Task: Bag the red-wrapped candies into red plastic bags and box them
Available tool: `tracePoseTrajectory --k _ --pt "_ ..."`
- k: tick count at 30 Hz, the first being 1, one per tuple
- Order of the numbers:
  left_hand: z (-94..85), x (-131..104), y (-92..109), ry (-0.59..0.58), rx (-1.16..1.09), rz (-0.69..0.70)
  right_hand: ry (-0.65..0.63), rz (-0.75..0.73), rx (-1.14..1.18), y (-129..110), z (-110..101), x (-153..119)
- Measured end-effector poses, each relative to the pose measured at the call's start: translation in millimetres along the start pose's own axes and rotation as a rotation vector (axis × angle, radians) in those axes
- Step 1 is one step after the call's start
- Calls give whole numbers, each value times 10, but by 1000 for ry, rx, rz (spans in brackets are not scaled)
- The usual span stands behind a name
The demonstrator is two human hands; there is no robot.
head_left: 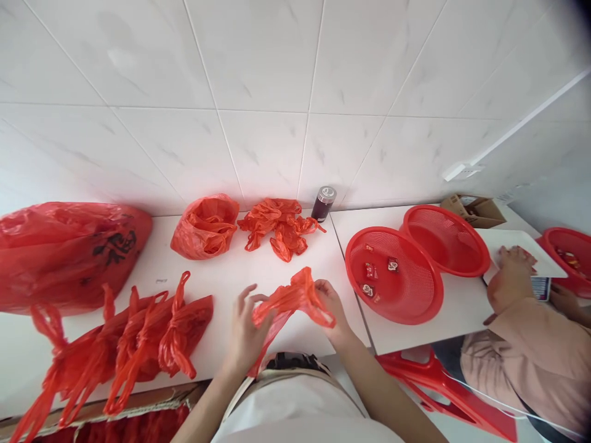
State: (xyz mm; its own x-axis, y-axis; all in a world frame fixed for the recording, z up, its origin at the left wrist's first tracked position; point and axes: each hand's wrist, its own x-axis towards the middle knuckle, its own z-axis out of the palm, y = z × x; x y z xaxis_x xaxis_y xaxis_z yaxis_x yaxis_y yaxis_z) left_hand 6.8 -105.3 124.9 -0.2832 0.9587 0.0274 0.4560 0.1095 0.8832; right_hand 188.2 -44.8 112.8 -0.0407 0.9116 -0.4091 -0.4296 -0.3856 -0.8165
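Note:
A thin red plastic bag (295,296) is stretched between my two hands, above the table's front edge and close to my body. My left hand (248,326) grips its left side between thumb and fingers, with the index finger raised. On the right, my right hand (333,307) pinches the other side of the bag. Part of the bag hangs down toward my lap. Left of my hands lie several filled red bags (138,338) with knotted handles. A loose heap of crumpled red bags (279,224) lies behind my hands.
An open red bag (207,227) stands by the wall, left of a dark jar (324,204). A big red sack (69,252) is far left. Right are a red basket (397,277) with a few small packets, another basket (446,240), and a co-worker's hand (512,264) over a white tray (545,261).

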Motion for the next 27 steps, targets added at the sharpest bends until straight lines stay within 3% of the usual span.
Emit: tracePoseTrajectory --k 2,4,8,12,16,20,22,24,27 --pt "99 -38 67 -161 1 7 -40 48 -15 79 147 -101" --pt "149 -22 82 -266 -95 -107 -105 66 -43 101 242 -172" --pt "91 77 0 -343 -245 -257 -86 0 -40 -42 178 -134" --pt "-1 115 -120 -324 -368 -355 66 -88 9 -249 -97 100" --pt "-87 118 -235 -180 -505 -443 204 -155 41 -397 -318 263" --pt "-145 110 -270 -74 -575 -496 253 -324 -169 -530 -177 -9" --pt "-120 89 -229 -66 -579 -517 128 -442 -386 -553 42 -275" --pt "-60 63 -163 -75 -579 -535 -150 -492 -593 -493 275 -500" --pt "22 39 -84 -90 -594 -555 -481 -439 -960 -210 463 -585"
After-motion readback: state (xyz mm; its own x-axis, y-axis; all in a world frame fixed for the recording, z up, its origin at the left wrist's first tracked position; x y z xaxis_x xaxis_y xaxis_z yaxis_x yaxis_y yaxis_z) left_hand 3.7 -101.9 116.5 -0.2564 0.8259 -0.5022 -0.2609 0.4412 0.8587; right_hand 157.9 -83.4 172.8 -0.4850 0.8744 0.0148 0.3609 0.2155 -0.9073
